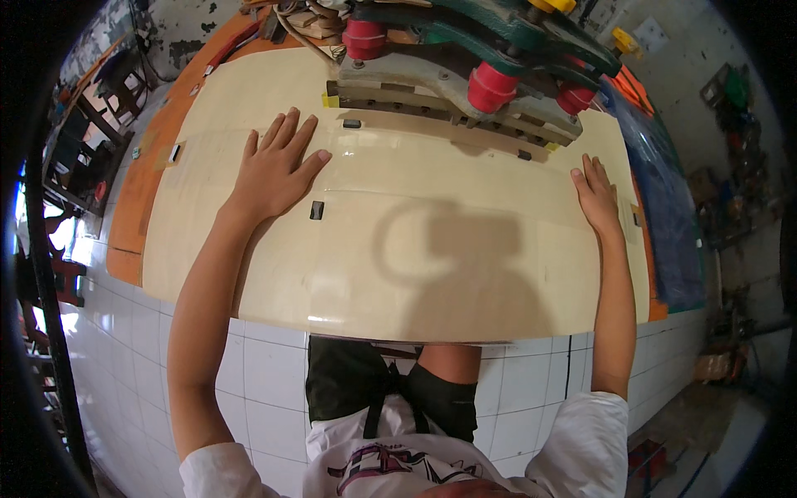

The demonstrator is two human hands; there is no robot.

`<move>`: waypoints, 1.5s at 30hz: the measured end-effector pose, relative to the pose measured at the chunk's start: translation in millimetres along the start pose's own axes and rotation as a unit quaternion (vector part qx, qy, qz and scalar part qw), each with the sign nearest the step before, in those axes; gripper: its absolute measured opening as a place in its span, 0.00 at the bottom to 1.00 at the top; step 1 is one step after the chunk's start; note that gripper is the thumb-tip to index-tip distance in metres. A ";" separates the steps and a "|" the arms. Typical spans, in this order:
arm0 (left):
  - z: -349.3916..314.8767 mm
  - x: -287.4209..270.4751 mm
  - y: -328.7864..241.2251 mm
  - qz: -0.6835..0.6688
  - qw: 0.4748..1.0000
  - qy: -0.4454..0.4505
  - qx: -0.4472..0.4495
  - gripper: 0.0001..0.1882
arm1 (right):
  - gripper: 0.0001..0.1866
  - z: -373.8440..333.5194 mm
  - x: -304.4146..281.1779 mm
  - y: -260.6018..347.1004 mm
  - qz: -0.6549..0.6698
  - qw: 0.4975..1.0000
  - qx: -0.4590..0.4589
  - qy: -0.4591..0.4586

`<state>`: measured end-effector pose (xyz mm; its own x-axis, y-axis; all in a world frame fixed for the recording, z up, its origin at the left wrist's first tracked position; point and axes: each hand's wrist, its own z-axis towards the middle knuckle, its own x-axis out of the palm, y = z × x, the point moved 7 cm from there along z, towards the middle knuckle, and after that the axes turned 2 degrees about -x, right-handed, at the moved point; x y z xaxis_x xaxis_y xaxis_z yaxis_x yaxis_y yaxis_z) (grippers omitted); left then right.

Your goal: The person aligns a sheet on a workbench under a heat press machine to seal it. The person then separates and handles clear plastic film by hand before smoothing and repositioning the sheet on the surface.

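A large glossy cream sheet [398, 290] covers most of the table before me. My left hand [278, 170] lies palm down on its left part, fingers stretched out and thumb spread. Close to the sheet's right edge my right hand [596, 195] rests flat, fingers extended. Neither hand holds anything. A small dark block [317, 210] sits on the sheet just right of my left wrist. Another dark block [352, 124] lies beyond my left thumb, and a third dark piece [525, 155] is left of my right hand.
A green machine arm with red knobs [492, 87] and a long grey metal bar [448, 104] overhangs the sheet's far side. The orange tabletop [126, 232] shows at the left. Blue plastic sheeting [664, 191] hangs along the right. White floor tiles [270, 373] lie below.
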<state>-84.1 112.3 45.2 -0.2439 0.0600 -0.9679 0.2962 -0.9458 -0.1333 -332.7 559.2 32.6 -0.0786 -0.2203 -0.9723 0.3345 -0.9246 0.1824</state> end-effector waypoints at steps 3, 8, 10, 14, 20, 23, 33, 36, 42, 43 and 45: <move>0.4 0.9 -0.7 0.008 1.000 0.024 -0.011 0.33 | 0.37 -0.3 0.7 1.1 -0.008 1.000 0.003 0.009; 0.8 -1.1 -1.1 0.004 1.000 0.018 -0.011 0.33 | 0.36 0.4 0.5 1.3 -0.010 1.000 -0.003 0.007; 1.1 -1.8 -1.0 0.005 1.000 0.018 -0.012 0.33 | 0.36 0.3 -0.4 2.9 -0.007 1.000 -0.008 0.007; 2.5 -2.5 -3.8 -0.002 1.000 0.018 -0.009 0.32 | 0.35 1.7 -1.0 -1.5 0.000 1.000 -0.009 0.007; 3.0 -3.0 -3.9 0.001 1.000 0.021 -0.009 0.32 | 0.36 4.0 1.7 -3.9 -0.009 1.000 -0.011 0.005; 4.4 -1.9 -4.3 0.002 1.000 0.020 -0.005 0.32 | 0.37 6.9 1.7 -8.8 0.001 1.000 -0.015 0.004; 3.9 -2.8 -5.3 -0.014 1.000 -0.021 0.018 0.32 | 0.35 3.0 -2.0 -1.7 0.006 1.000 -0.006 -0.002; 2.7 -2.0 -3.2 -0.013 1.000 -0.023 0.017 0.32 | 0.34 2.4 -2.5 1.1 0.011 1.000 -0.014 -0.005; 2.2 -4.2 -4.5 -0.011 1.000 -0.021 0.015 0.33 | 0.35 2.4 -3.8 1.2 0.012 1.000 -0.010 -0.004; 2.4 -3.3 -4.2 -0.006 1.000 -0.003 0.005 0.32 | 0.35 1.8 -4.2 2.3 0.012 1.000 -0.009 -0.005; 2.5 -2.5 -3.5 0.000 1.000 0.013 -0.004 0.32 | 0.35 0.8 -5.2 4.2 0.011 1.000 -0.003 -0.003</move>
<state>-86.8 114.7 48.6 -0.2199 0.0689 -0.9731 0.3042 -0.9429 -0.1355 -331.6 556.3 38.6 -0.0761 -0.2421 -0.9673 0.3417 -0.9177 0.2028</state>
